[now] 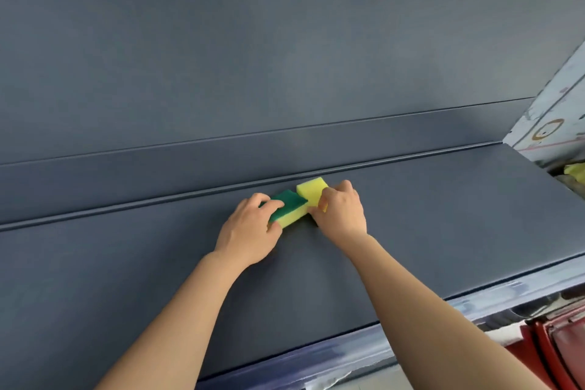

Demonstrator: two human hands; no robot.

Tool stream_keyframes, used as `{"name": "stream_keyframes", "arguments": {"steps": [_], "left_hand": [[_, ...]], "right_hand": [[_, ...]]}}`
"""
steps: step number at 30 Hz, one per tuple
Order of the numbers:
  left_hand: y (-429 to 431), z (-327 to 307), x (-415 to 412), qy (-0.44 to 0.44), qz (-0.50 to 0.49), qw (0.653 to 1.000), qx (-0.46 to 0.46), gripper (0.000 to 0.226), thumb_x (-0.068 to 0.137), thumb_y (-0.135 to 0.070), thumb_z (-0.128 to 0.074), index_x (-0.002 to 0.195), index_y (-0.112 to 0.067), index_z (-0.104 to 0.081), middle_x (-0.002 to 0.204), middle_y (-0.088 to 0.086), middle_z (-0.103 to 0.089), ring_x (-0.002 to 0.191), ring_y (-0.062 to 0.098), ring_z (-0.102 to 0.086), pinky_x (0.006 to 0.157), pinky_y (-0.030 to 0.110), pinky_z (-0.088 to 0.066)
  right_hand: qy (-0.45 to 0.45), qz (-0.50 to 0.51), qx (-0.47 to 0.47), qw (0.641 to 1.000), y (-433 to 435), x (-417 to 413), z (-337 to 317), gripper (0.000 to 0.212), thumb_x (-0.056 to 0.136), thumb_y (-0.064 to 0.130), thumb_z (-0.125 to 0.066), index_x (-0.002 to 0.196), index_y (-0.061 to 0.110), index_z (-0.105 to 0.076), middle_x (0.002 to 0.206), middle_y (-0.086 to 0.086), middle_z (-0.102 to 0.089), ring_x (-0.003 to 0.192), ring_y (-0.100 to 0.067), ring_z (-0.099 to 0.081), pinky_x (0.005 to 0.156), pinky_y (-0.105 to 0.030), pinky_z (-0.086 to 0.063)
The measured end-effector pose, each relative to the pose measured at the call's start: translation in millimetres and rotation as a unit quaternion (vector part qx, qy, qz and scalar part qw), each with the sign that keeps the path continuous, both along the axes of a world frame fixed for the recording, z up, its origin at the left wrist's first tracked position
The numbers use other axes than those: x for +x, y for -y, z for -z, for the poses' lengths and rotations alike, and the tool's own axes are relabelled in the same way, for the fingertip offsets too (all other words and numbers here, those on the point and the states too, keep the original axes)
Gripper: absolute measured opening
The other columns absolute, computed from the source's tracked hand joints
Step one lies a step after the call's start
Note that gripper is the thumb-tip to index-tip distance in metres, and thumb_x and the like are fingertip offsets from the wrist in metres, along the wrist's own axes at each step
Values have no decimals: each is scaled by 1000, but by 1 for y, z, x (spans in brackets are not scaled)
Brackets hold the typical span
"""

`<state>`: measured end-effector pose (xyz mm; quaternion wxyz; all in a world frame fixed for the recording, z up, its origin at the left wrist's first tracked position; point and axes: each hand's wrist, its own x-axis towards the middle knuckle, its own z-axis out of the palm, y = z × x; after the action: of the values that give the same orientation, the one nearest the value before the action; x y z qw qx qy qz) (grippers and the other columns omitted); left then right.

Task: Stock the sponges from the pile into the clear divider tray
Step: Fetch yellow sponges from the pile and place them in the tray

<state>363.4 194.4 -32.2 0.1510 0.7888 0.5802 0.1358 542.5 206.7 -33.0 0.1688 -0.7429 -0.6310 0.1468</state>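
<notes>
The green-topped sponge [289, 209] is lying on the middle of the shelf [427, 215], close to its far edge. It is a soft yellow block with a rough green top, and its long side is running from near left to far right. The yellow sponge [311, 189] is touching its right end and pointing toward the back. The left hand [250, 231] is pinching the green-topped sponge, fingers curled over the top. The right hand [342, 215] is curling its fingers around the yellow sponge. The shelf is looking flat, smooth and dark blue-grey.
</notes>
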Motion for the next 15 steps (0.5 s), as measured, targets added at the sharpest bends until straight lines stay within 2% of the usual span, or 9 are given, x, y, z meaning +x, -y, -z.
{"name": "stream_keyframes", "arguments": {"steps": [3,7,12,15], "left_hand": [[7,-5,-4,69,-61,996,15,35,93,-24,-39,124,-23,-53,122,-6,-53,109,18,-47,90,36,-43],[21,-15,-11,121,-187,975,27,23,96,-36,-33,106,-21,-47,93,2,-59,88,25,-53,70,38,-46],[36,-21,-29,165,-252,953,40,25,95,-46,-36,95,-25,-52,85,-1,-61,81,22,-54,64,39,-44],[48,-23,-43,228,-269,935,48,22,91,-46,-46,90,-29,-60,83,-8,-63,82,16,-55,64,34,-44]], "right_hand": [[-46,18,-21,999,-1,-2,3,28,81,19,-64,104,7,-53,115,-10,-44,101,-31,-48,81,-37,-45],[-21,12,-74,997,-4,-7,-1,58,69,21,-67,117,13,-36,109,-9,-50,102,-30,-45,78,-33,-41],[6,-13,-105,994,1,-22,-3,65,67,28,-71,121,13,-38,118,-8,-44,112,-29,-40,87,-34,-39],[-91,-42,-95,990,6,-37,-7,66,68,18,-71,125,16,-37,119,-7,-39,106,-26,-42,79,-34,-42]]}}
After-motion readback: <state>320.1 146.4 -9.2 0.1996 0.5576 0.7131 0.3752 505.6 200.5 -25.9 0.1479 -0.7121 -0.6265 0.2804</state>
